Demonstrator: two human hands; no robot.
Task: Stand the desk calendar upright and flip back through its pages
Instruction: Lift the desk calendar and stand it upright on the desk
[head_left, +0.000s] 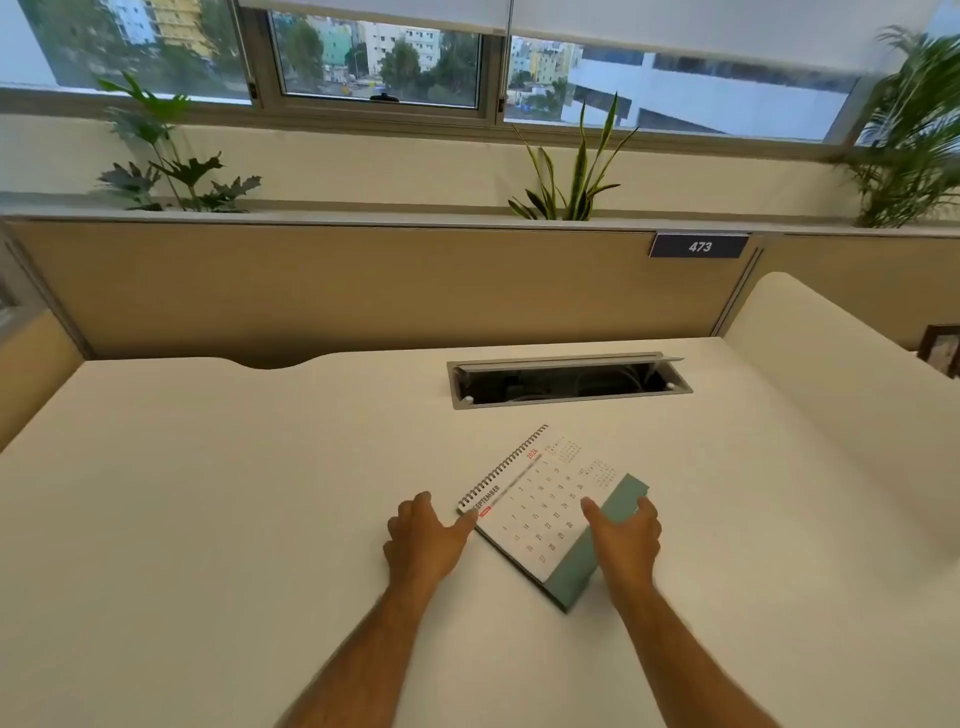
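we see the desk calendar (540, 512) lying flat on the pale desk (208, 519), turned at an angle so its spiral binding (501, 467) runs along the upper left edge and its teal base (597, 551) sits along the lower right edge. the top page reads september, with the grid of dates facing up. our left hand (423, 538) rests just beside the calendar's near left corner, its thumb stretched out and touching the corner by the end of the binding, the other fingers loosely curled together and not gripping anything. our right hand (626, 535) lies over the teal base, fingers spread apart, the thumb reaching onto the white page and the remaining fingers draped across the teal edge; we cannot tell whether it has closed on the base or only rests there. behind the calendar, near the back of the desk, an open cable tray (569, 382) is set into the surface. a tan partition (363, 291) rises beyond it, carrying a dark tag marked 473 (698, 246), with potted plants (576, 171) along the ledge under the windows (379, 57).
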